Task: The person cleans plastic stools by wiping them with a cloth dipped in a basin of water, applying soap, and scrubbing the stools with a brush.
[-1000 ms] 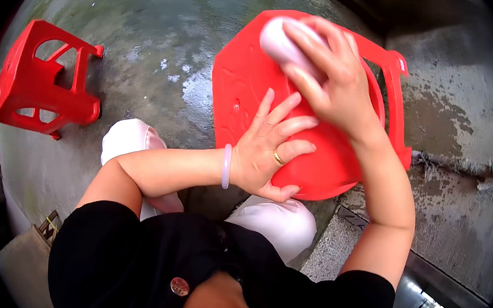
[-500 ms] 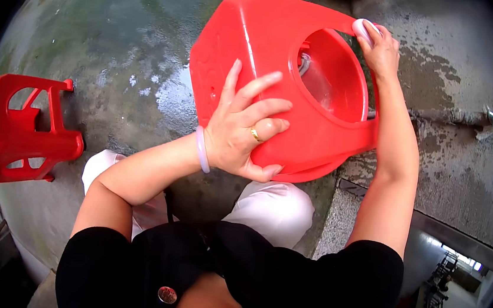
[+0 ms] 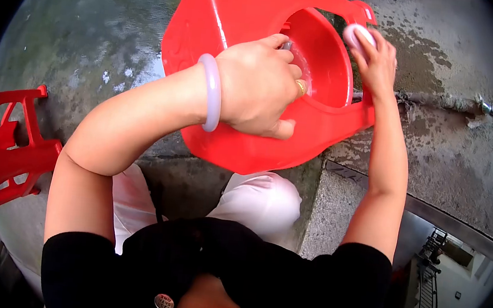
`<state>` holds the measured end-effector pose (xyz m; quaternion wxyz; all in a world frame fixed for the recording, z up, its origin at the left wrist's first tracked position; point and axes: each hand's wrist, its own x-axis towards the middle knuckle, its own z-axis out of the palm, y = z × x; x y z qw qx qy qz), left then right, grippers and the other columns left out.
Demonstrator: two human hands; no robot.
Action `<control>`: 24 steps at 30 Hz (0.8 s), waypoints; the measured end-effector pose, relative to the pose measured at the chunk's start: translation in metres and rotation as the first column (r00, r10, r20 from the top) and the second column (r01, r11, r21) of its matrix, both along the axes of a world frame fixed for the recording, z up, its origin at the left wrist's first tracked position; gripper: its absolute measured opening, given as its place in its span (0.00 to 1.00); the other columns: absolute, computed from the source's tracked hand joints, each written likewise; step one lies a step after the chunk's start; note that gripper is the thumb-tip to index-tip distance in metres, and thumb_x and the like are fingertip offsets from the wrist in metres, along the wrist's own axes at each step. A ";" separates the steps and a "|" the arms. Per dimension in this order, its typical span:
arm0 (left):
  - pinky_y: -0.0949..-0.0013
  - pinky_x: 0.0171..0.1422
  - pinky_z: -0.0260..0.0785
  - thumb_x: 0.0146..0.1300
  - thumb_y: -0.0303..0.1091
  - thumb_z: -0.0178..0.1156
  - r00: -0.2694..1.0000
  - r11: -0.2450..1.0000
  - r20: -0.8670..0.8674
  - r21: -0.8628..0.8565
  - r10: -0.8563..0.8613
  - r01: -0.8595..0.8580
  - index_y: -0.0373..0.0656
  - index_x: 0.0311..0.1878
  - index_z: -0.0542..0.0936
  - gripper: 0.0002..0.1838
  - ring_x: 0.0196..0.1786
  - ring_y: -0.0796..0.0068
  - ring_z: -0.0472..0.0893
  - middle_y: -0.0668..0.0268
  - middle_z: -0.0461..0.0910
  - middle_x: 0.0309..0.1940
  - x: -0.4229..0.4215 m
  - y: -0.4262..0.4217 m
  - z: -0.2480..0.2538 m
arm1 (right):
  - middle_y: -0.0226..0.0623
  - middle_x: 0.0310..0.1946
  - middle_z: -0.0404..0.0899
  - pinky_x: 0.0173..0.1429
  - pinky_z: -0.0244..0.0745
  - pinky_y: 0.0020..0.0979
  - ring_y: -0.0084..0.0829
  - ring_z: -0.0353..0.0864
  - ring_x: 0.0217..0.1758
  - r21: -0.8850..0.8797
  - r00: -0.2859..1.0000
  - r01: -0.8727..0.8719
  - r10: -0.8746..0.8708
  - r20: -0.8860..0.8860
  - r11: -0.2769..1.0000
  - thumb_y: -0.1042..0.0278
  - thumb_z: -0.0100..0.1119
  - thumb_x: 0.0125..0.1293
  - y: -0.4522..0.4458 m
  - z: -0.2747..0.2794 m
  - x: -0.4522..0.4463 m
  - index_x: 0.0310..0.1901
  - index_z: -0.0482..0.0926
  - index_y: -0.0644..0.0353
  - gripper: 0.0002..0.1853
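Observation:
A large red plastic stool (image 3: 252,3) lies tipped on its side in front of my knees, with a wide oval opening between its legs facing right. My left hand (image 3: 259,87), with a gold ring and a pale lilac bangle at the wrist, is curled over the near rim of that opening. Its fingertips reach partly inside, beside a small greyish thing I cannot make out. In my right hand (image 3: 381,66) is a pale pink-and-white oval object (image 3: 356,36), pressed near the stool's right-hand leg. Whether it is soap, a sponge or a brush is unclear.
A second red plastic stool (image 3: 18,156) lies on its side at the left. The concrete floor (image 3: 91,38) is wet. To the right, a pipe with a metal tap-like end (image 3: 488,109) sticks out. A dark stair railing (image 3: 428,290) shows at lower right.
My left hand has moved up and right, from lying spread on the stool's side to curling over the opening's rim. The stool has shifted slightly up and left in view. The oval object has moved down the leg.

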<state>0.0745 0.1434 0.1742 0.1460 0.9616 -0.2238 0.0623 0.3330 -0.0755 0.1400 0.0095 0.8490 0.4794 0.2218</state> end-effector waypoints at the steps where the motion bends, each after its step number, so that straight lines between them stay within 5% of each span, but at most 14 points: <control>1: 0.58 0.72 0.58 0.53 0.49 0.60 1.000 1.000 0.016 0.006 0.003 -0.003 0.36 0.49 0.81 0.27 0.49 0.62 0.78 0.59 0.82 0.39 0.000 0.001 -0.001 | 0.27 0.61 0.70 0.60 0.69 0.47 0.43 0.67 0.62 0.021 1.000 -0.021 0.021 0.019 1.000 0.56 0.67 0.57 0.024 -0.002 0.011 0.59 0.77 0.31 0.25; 8: 0.64 0.66 0.62 0.57 0.57 0.59 0.998 0.999 0.023 0.001 0.053 -0.053 0.35 0.42 0.80 0.29 0.45 0.64 0.78 0.59 0.81 0.36 -0.004 -0.003 0.001 | 0.34 0.61 0.71 0.65 0.67 0.43 0.49 0.68 0.61 0.144 0.991 0.025 -0.006 -0.134 0.989 0.59 0.66 0.57 -0.014 0.000 -0.012 0.60 0.77 0.39 0.26; 15: 0.64 0.55 0.66 0.64 0.63 0.52 0.984 0.984 -0.180 0.176 0.019 0.013 0.41 0.38 0.81 0.29 0.34 0.57 0.82 0.58 0.81 0.23 0.021 -0.009 0.017 | 0.44 0.60 0.71 0.65 0.65 0.40 0.47 0.69 0.60 0.303 0.886 0.394 -0.271 -0.377 0.868 0.61 0.64 0.62 -0.118 -0.015 -0.112 0.64 0.73 0.48 0.27; 17: 0.60 0.50 0.70 0.65 0.61 0.51 0.986 0.982 -0.168 0.182 -0.009 0.040 0.42 0.33 0.82 0.28 0.32 0.55 0.82 0.57 0.81 0.22 0.030 -0.008 0.011 | 0.44 0.60 0.71 0.65 0.65 0.38 0.43 0.71 0.60 0.467 0.849 0.485 -0.269 -0.455 0.740 0.61 0.61 0.66 -0.134 -0.045 -0.115 0.67 0.69 0.52 0.27; 19: 0.57 0.43 0.73 0.66 0.60 0.51 0.988 0.977 -0.152 0.208 -0.022 0.054 0.43 0.29 0.82 0.28 0.29 0.54 0.81 0.56 0.81 0.21 0.035 -0.007 0.011 | 0.43 0.61 0.71 0.63 0.67 0.35 0.37 0.72 0.59 0.652 0.674 0.682 0.062 -0.736 0.331 0.61 0.57 0.69 -0.129 -0.062 -0.122 0.69 0.65 0.57 0.28; 21: 0.55 0.37 0.74 0.66 0.59 0.51 0.987 0.965 -0.146 0.245 -0.062 0.097 0.43 0.26 0.82 0.28 0.27 0.52 0.80 0.55 0.80 0.20 0.036 -0.005 0.021 | 0.38 0.62 0.70 0.59 0.70 0.30 0.27 0.73 0.57 0.593 0.561 0.805 0.368 -0.742 -0.032 0.61 0.53 0.73 -0.118 -0.065 -0.130 0.70 0.60 0.62 0.28; 24: 0.56 0.31 0.74 0.65 0.54 0.56 0.988 0.940 -0.098 0.308 -0.123 0.148 0.42 0.23 0.81 0.25 0.22 0.52 0.79 0.56 0.76 0.15 0.031 0.001 0.040 | 0.39 0.61 0.71 0.57 0.71 0.29 0.28 0.74 0.57 0.588 0.575 0.802 0.391 -0.718 -0.100 0.60 0.53 0.73 -0.112 -0.062 -0.138 0.70 0.60 0.61 0.28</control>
